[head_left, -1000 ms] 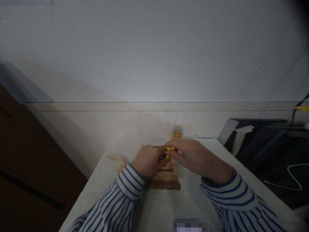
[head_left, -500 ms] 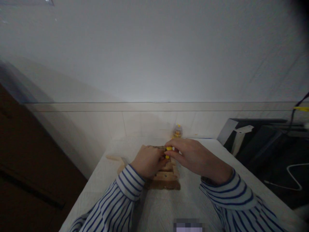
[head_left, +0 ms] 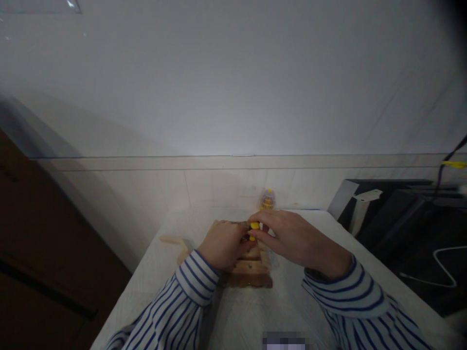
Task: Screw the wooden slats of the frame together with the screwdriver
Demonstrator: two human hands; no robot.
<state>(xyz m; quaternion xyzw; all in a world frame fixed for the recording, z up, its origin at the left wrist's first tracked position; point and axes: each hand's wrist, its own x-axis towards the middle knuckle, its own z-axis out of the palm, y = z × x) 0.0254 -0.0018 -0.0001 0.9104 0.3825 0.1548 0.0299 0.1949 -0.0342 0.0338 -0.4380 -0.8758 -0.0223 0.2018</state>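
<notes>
On the table stands a wooden assembly (head_left: 251, 278) of brown and pale slatted parts, with a small dark hole in its front. My left hand (head_left: 224, 244) lies over its left side, fingers curled around its upper part; the fingertips are partly hidden. My right hand (head_left: 292, 236) comes from the right, thumb and forefinger closed on a small yellow piece (head_left: 255, 225) at the assembly's upper right. A second yellow bit shows just below, between the two hands. What the yellow piece joins to is hidden by the fingers.
A small clear container (head_left: 268, 199) with yellow contents stands behind my right hand, near the wall. A pale wooden piece (head_left: 175, 240) lies left on the white-covered table (head_left: 146, 287). Black panels (head_left: 394, 218) and a white cable (head_left: 434, 267) are at the right; a dark brown surface (head_left: 44, 253) is left.
Both hands stay at nearly the same place on the wooden assembly, the right still pinching the yellow piece. The view has shifted very slightly.
</notes>
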